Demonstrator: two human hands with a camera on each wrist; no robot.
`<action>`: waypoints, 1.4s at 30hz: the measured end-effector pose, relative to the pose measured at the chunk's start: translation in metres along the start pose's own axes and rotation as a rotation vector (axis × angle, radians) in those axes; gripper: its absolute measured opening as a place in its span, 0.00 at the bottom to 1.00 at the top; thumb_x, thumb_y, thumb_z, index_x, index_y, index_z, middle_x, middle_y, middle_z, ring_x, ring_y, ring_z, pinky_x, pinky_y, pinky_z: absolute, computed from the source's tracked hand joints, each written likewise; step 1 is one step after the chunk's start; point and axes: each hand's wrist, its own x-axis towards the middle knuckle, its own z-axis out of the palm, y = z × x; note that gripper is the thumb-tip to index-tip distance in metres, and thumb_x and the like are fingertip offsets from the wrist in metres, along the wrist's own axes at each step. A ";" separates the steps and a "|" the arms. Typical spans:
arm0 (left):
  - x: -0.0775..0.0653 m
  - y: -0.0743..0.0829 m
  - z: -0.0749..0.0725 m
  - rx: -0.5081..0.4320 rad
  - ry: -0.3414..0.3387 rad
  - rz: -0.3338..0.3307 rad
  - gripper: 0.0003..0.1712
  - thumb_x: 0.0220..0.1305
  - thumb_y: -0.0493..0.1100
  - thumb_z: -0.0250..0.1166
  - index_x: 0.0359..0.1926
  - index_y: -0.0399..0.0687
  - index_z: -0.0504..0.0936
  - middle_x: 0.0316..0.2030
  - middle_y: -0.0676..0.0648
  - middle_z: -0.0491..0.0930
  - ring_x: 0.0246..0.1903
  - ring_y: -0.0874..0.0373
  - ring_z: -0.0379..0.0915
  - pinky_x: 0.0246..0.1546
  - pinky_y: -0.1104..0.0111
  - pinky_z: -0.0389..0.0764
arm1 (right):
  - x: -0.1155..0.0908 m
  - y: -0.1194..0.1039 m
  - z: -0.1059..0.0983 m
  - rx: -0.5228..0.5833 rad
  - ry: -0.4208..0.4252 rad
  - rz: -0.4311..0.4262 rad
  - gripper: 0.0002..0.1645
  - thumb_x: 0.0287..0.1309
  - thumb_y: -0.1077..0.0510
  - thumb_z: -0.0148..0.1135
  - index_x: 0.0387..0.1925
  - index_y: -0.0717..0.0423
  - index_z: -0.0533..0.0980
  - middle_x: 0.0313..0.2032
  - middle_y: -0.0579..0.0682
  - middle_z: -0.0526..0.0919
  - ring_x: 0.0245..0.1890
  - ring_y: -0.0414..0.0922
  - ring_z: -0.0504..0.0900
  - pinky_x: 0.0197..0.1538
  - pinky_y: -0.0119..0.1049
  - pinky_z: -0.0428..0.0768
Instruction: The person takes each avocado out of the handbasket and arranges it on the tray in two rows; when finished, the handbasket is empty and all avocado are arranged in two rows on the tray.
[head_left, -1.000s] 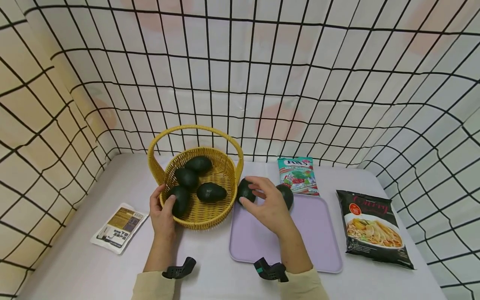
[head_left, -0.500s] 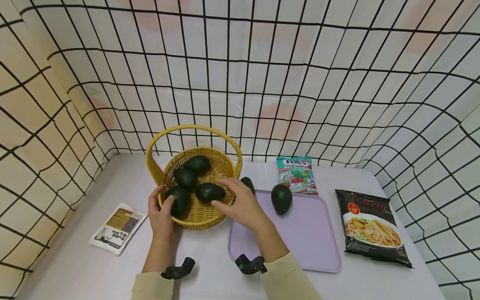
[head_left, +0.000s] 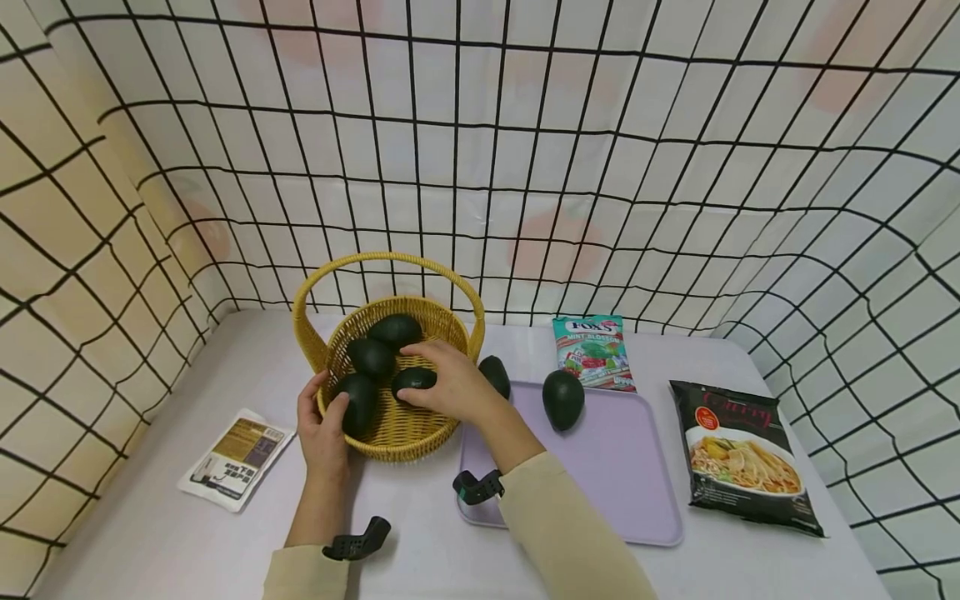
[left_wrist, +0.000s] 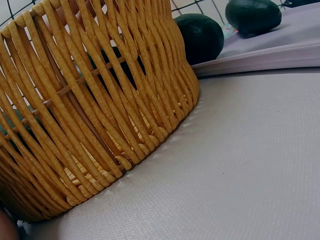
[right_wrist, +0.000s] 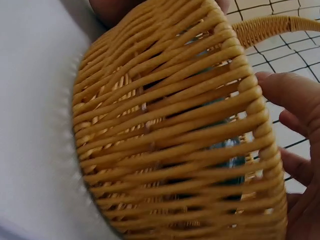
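A round yellow woven basket (head_left: 405,450) with a tall handle stands on the table, holding several dark green avocados. My left hand (head_left: 322,429) grips its left rim, thumb over the edge beside the nearest avocado (head_left: 360,404). Reaching over the right rim, my right hand (head_left: 457,387) has thumb and fingers around the avocado (head_left: 412,382) in the basket's middle; its right end is hidden by the hand. In the right wrist view, the basket wall (right_wrist: 170,135) stands in front of part of that hand. The left wrist view shows mostly the basket's side (left_wrist: 100,100).
A lilac tray (head_left: 645,467) lies right of the basket, with one avocado (head_left: 563,400) on it and another (head_left: 495,375) near its back left corner. Around are a candy bag (head_left: 595,352), a black noodle packet (head_left: 746,458) and a white pouch (head_left: 238,458). Black wire mesh encloses the table.
My right hand has left the avocado at the tray's corner and moved left into the basket, onto the middle avocado. My left hand keeps its place on the rim.
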 end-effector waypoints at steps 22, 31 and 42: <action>-0.001 0.001 -0.002 -0.008 -0.015 -0.007 0.27 0.70 0.38 0.57 0.68 0.54 0.71 0.73 0.48 0.63 0.75 0.52 0.56 0.77 0.55 0.58 | 0.015 -0.001 0.012 -0.283 -0.162 -0.016 0.43 0.56 0.46 0.75 0.73 0.40 0.69 0.71 0.46 0.74 0.73 0.49 0.69 0.73 0.48 0.70; -0.002 0.003 -0.001 -0.001 -0.018 -0.011 0.27 0.70 0.39 0.57 0.69 0.54 0.70 0.74 0.48 0.62 0.75 0.51 0.55 0.76 0.55 0.58 | 0.014 0.000 0.015 -0.328 -0.144 -0.018 0.40 0.56 0.46 0.75 0.70 0.40 0.72 0.69 0.46 0.75 0.72 0.48 0.70 0.71 0.47 0.72; -0.002 0.002 -0.001 0.001 -0.027 -0.018 0.27 0.71 0.39 0.57 0.69 0.55 0.69 0.74 0.48 0.61 0.75 0.51 0.55 0.77 0.53 0.57 | 0.012 -0.001 0.014 -0.255 -0.116 -0.006 0.38 0.56 0.45 0.74 0.69 0.40 0.73 0.69 0.48 0.75 0.71 0.48 0.72 0.70 0.47 0.73</action>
